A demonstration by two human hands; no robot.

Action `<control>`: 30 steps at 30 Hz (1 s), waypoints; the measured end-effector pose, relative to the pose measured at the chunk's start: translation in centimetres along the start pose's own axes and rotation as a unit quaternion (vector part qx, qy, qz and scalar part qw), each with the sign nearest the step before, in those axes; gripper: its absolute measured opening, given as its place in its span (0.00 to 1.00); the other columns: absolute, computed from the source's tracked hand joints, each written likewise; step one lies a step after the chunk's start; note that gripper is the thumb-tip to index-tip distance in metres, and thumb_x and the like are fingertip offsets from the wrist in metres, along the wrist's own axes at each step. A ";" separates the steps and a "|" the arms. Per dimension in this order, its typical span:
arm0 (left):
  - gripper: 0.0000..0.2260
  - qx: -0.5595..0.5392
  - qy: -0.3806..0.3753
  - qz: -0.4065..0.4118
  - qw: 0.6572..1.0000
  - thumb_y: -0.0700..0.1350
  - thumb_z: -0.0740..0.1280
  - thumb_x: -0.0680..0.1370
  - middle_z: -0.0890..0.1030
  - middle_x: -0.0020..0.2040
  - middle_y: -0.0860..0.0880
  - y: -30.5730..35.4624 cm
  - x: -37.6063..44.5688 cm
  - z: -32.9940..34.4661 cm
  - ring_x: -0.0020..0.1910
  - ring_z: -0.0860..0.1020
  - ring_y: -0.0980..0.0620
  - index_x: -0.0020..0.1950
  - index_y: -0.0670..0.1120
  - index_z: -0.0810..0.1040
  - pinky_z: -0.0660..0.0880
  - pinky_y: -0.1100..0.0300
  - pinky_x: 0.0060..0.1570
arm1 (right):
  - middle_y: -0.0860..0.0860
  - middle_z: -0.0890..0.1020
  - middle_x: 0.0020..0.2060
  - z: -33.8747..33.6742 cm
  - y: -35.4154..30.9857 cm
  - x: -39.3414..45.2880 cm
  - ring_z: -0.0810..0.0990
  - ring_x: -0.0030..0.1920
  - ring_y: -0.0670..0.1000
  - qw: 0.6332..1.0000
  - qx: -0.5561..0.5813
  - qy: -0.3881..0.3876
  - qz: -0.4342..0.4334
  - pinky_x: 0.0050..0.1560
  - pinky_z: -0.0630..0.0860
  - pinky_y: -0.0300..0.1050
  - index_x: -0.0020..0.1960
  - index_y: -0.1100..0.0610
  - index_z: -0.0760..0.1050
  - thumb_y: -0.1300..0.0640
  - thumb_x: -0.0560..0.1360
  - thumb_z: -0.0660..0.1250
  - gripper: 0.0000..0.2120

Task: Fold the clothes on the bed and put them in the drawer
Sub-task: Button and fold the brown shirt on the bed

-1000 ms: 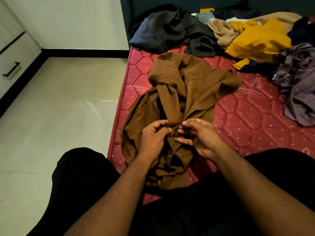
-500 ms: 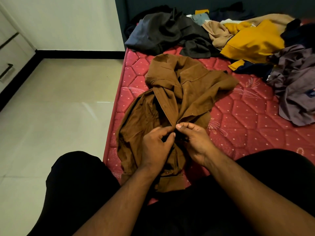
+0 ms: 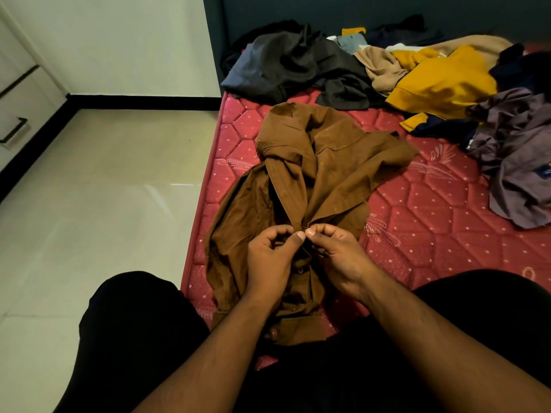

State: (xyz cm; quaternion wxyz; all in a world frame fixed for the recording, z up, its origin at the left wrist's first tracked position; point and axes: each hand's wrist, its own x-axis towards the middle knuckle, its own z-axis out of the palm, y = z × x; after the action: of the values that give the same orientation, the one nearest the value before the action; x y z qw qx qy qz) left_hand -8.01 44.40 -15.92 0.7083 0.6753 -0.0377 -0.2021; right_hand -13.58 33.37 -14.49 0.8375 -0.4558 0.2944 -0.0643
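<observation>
A brown button shirt (image 3: 322, 174) lies crumpled on the red quilted mattress (image 3: 432, 222), its collar away from me and its hem at my lap. My left hand (image 3: 272, 263) and my right hand (image 3: 337, 254) meet over the shirt's front placket, thumbs tip to tip. Each hand pinches the brown cloth at the same spot near a button. The fingertips under the cloth are hidden.
A heap of clothes fills the far side of the bed: dark grey garments (image 3: 298, 67), a mustard yellow top (image 3: 447, 81), a beige piece (image 3: 381, 67), a mauve shirt (image 3: 518, 150). A white drawer unit (image 3: 15, 114) with black handles stands at left across the tiled floor (image 3: 104, 189).
Both hands have drawn closer together on the shirt's front, from apart to thumbs touching. The shirt's lower part has bunched a little toward me.
</observation>
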 end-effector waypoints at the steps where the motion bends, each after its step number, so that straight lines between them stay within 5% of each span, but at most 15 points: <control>1: 0.04 -0.027 -0.003 -0.025 0.999 0.39 0.74 0.74 0.84 0.42 0.39 0.1 0.1 0.0 0.41 0.83 0.37 0.47 0.40 0.82 0.82 0.43 0.41 | 0.53 0.82 0.33 -0.1 0.0 -0.1 0.81 0.34 0.47 1.000 -0.006 -0.003 -0.001 0.34 0.77 0.38 0.43 0.60 0.76 0.65 0.77 0.65 0.05; 5: 0.03 -0.053 0.000 -0.064 0.997 0.40 0.73 0.74 0.83 0.38 0.38 0.3 0.4 0.2 0.32 0.78 0.43 0.44 0.40 0.83 0.77 0.51 0.35 | 0.55 0.82 0.35 -0.4 -0.1 -0.1 0.82 0.35 0.49 0.999 -0.035 -0.024 -0.008 0.36 0.78 0.38 0.44 0.63 0.75 0.67 0.76 0.65 0.03; 10: 0.03 -0.118 -0.027 -0.143 0.982 0.41 0.71 0.75 0.84 0.39 0.42 0.1 0.4 -0.1 0.35 0.80 0.47 0.45 0.42 0.83 0.76 0.57 0.35 | 0.54 0.81 0.33 0.0 0.0 -0.1 0.80 0.32 0.47 0.998 -0.040 -0.031 -0.024 0.33 0.77 0.36 0.43 0.64 0.75 0.68 0.76 0.64 0.03; 19: 0.06 0.011 -0.014 0.007 1.000 0.37 0.72 0.74 0.85 0.39 0.44 -0.2 -0.7 0.1 0.39 0.83 0.44 0.49 0.46 0.84 0.80 0.43 0.44 | 0.62 0.83 0.41 0.2 0.8 0.1 0.84 0.42 0.57 0.999 0.032 0.004 -0.036 0.42 0.81 0.44 0.43 0.61 0.75 0.65 0.75 0.66 0.03; 25: 0.10 -0.002 -0.049 0.029 0.998 0.34 0.70 0.76 0.86 0.44 0.47 -0.1 -1.1 0.3 0.44 0.85 0.48 0.52 0.46 0.84 0.82 0.52 0.45 | 0.63 0.83 0.39 0.3 0.9 -0.1 0.83 0.37 0.55 0.996 -0.029 0.052 -0.062 0.35 0.79 0.41 0.43 0.61 0.77 0.65 0.76 0.67 0.03; 30: 0.07 -0.174 -0.032 -0.142 0.974 0.36 0.66 0.77 0.83 0.43 0.39 -0.2 -0.3 -0.3 0.39 0.81 0.48 0.51 0.38 0.83 0.78 0.56 0.38 | 0.60 0.83 0.37 0.1 0.9 -0.1 0.80 0.35 0.55 0.996 -0.064 0.044 -0.052 0.34 0.78 0.46 0.42 0.61 0.79 0.63 0.75 0.68 0.04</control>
State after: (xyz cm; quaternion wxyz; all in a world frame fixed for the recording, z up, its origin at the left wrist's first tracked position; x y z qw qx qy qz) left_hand -8.30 44.76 -16.10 0.7772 0.5335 0.0719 -0.3259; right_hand -13.73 33.96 -15.09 0.7883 -0.5203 0.3100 -0.1088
